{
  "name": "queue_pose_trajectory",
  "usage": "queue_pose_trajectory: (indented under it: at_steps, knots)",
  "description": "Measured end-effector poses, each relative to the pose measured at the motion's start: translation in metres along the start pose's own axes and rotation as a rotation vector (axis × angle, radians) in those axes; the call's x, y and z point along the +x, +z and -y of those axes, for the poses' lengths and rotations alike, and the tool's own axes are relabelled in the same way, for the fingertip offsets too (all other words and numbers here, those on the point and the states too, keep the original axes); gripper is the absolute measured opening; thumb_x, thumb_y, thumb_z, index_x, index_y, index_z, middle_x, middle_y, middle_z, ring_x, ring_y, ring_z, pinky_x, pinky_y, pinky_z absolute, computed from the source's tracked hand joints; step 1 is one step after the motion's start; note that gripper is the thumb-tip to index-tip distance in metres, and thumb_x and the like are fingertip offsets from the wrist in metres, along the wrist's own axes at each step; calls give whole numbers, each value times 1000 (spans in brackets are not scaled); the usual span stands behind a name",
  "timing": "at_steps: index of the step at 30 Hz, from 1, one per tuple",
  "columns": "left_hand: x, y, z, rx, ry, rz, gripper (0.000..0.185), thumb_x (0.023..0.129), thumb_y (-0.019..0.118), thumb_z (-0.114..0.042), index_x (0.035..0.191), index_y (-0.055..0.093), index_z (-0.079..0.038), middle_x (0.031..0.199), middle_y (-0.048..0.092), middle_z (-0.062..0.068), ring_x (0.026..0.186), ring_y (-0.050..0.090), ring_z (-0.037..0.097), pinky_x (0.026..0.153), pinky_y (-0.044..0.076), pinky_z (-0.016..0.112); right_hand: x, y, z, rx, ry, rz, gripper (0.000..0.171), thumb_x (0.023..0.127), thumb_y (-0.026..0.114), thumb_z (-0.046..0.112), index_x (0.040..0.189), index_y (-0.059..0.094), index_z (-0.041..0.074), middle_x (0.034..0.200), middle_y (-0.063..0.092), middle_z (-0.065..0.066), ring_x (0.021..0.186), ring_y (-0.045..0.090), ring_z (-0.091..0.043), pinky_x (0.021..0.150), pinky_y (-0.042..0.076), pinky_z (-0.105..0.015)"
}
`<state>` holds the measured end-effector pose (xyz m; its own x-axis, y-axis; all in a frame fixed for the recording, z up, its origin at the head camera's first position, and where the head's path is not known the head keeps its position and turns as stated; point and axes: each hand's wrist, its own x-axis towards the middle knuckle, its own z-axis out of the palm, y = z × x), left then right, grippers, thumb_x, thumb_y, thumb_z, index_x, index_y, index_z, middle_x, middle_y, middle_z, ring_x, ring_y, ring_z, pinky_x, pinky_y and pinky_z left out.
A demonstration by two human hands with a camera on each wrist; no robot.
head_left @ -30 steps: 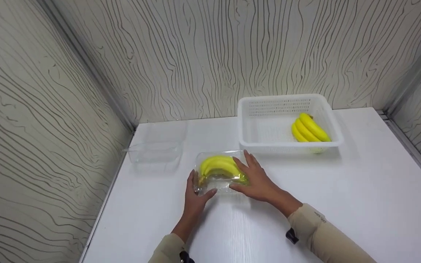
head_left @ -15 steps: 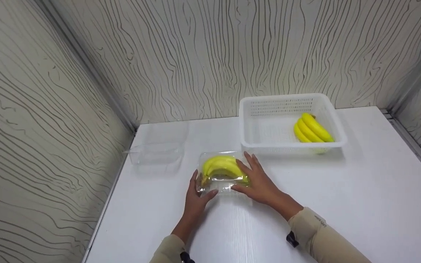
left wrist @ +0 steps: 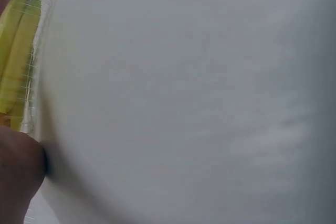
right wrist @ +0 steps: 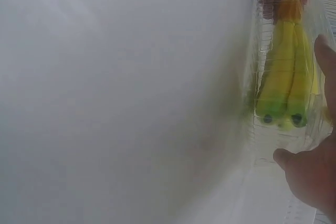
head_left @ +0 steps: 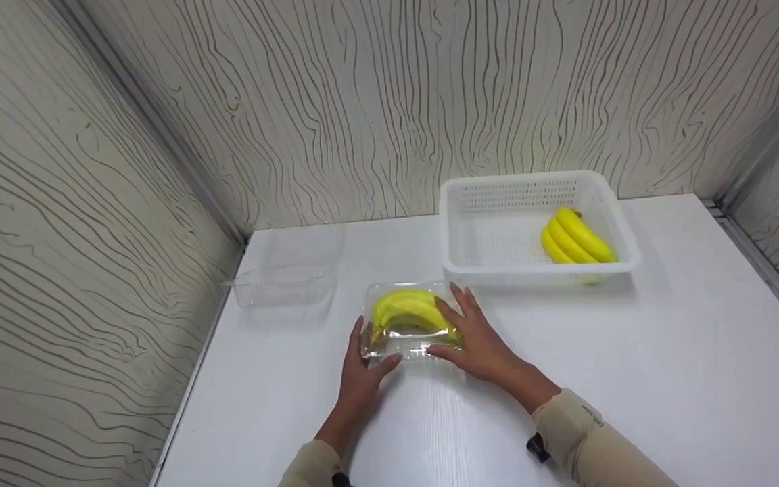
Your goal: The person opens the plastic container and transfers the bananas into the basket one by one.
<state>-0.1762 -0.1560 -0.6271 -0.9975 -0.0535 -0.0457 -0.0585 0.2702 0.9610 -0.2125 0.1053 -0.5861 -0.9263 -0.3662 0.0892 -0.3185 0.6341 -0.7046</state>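
A clear plastic box (head_left: 408,323) of bananas (head_left: 406,308) sits on the white table (head_left: 667,352), near its front left. The left hand (head_left: 361,372) cups one end; the right hand (head_left: 477,338) lies flat over the lid. Thin, slippery, easily crushed (probably light): best held at both ends.

This looks like a purpose-built recording booth or test cell, not a home or shop. A smooth white rectangular tabletop (head_left: 667,365) is closed in on three sides by pale panels printed with dark wavy wood-grain lines (head_left: 376,101), which meet at metal corner strips (head_left: 765,145) right at the tabletop's far corners. The few things on the tabletop are laid out like props: a white perforated plastic basket (head_left: 498,210) holding a bunch of yellow bananas (head_left: 575,237) near its far edge, and an empty clear plastic clamshell box (head_left: 288,284) towards its far left corner.
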Motion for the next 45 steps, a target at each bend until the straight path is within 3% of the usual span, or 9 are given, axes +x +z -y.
queue_pose_trajectory:
  at_steps: [17, 24, 35, 41, 45]
  knots:
    - [-4, 0, -2, 28, -14, 43, 103, 94, 80, -37, 172, 14, -29, 181, 16, 13, 167, 19, 42, 133, 24, 64, -3, 0, 2, 14, 20, 10, 96, 90, 80, 59, 168, 35, 23, 184, 5, -6, 169, 0, -43, 131, 27, -68]
    - [-6, 0, -3, 3, -63, 54, 102, 94, 78, -38, 171, 12, -36, 182, 14, 9, 168, 16, 41, 134, 20, 67, -5, -1, 3, 39, 5, -2, 95, 90, 79, 58, 167, 38, 21, 183, 8, -8, 169, 2, -44, 130, 26, -70]
    - [-6, -1, -2, -22, -35, 35, 108, 89, 83, -34, 172, 14, -33, 182, 17, 11, 168, 15, 42, 133, 18, 68, -10, 0, 5, -66, -26, -32, 92, 90, 79, 60, 165, 43, 21, 182, 15, -11, 168, 10, -47, 128, 33, -68]
    - [-5, -1, -1, 1, -17, 32, 112, 87, 86, -37, 172, 14, -29, 182, 17, 11, 168, 15, 43, 133, 15, 71, -9, -8, 10, -162, -74, -53, 89, 88, 78, 64, 160, 51, 20, 178, 25, -18, 166, 13, -52, 123, 34, -75]
    - [-4, -3, 0, 20, -41, 27, 113, 84, 87, -42, 172, 16, -29, 181, 18, 11, 168, 15, 43, 133, 16, 71, -2, -12, 21, -157, -90, -12, 88, 87, 77, 66, 157, 55, 18, 178, 23, -21, 167, 9, -51, 126, 28, -75]
